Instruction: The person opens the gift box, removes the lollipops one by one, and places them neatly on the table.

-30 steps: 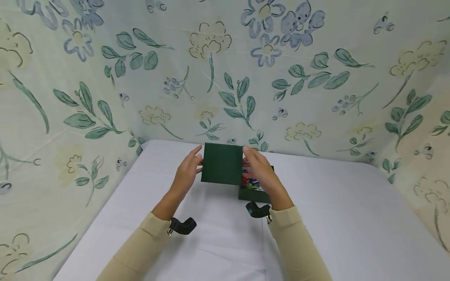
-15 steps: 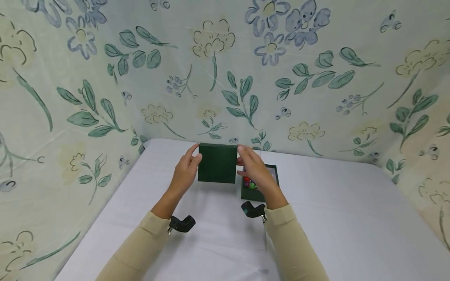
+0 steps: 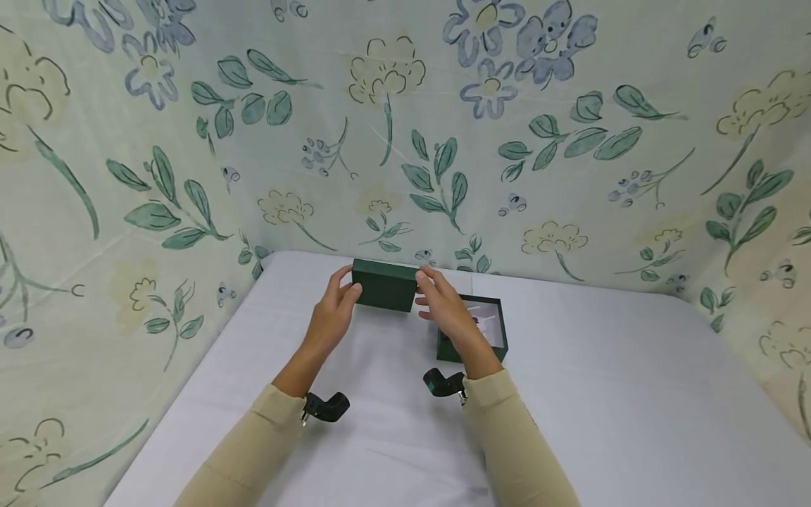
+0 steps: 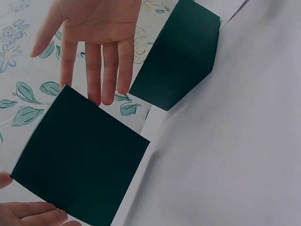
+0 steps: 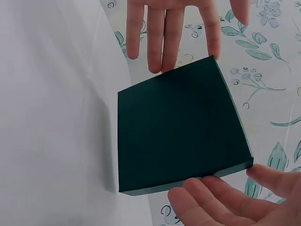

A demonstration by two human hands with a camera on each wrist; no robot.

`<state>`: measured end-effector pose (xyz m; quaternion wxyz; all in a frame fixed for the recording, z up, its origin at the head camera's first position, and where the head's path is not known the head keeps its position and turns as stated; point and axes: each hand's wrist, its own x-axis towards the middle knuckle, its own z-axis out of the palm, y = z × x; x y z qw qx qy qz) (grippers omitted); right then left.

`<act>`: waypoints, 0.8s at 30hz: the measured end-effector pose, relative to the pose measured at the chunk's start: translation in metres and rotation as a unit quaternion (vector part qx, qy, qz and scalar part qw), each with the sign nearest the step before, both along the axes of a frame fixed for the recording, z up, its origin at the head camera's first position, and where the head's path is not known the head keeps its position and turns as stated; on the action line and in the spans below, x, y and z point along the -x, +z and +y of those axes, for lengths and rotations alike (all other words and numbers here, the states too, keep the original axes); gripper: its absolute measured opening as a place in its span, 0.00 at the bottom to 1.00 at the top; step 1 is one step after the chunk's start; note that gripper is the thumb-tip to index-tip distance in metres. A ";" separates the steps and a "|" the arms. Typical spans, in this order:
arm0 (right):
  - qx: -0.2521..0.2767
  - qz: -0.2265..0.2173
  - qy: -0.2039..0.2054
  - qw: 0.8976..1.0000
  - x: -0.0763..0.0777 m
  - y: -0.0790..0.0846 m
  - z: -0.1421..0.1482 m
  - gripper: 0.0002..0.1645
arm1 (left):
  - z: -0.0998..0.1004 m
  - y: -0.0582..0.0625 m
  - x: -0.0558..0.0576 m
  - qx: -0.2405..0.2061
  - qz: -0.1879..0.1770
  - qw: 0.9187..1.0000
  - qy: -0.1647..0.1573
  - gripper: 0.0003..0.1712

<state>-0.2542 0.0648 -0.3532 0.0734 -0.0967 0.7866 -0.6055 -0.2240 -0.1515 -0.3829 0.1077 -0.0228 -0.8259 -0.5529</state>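
Observation:
A square dark green box lid [image 3: 385, 285] is held up over the table, one hand at each side. My left hand [image 3: 329, 313] holds its left edge, thumb low and index finger near the top corner. My right hand [image 3: 446, 306] holds the opposite edge with its fingertips, the other fingers spread. In the right wrist view, fingertips meet the lid [image 5: 181, 127] along two opposite sides. Just right of the lid stands an open dark green box [image 3: 451, 351] with a pale inside and small purple contents [image 3: 476, 320]. My right hand and wrist cover part of it.
A white cloth covers the table [image 3: 608, 380]. Behind it and along the sides hangs a floral curtain [image 3: 367, 176]. Dark wrist cameras [image 3: 326, 406] stick out inward from both cuffs.
The lid has moved a little left and tilted, so its top side face now shows and its flat face looks shorter. Both hands moved with it, and more of the open box is uncovered.

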 end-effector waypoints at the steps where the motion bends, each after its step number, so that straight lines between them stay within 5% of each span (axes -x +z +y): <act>1: 0.002 0.001 -0.001 1.000 0.001 -0.002 -0.001 0.37 | -0.001 -0.002 0.001 -0.004 -0.001 1.000 0.000 0.32; 7: 0.012 -0.004 0.000 1.000 0.001 -0.012 -0.007 0.35 | -0.003 -0.015 0.001 -0.011 0.000 1.000 0.020 0.32; 15: 0.014 0.001 0.023 1.000 -0.003 -0.016 -0.018 0.36 | -0.007 -0.018 -0.001 0.013 0.069 0.990 0.126 0.27; 24: -0.029 0.008 -0.013 0.999 -0.014 -0.015 -0.023 0.41 | -0.011 -0.014 -0.007 -0.030 0.028 0.992 0.123 0.26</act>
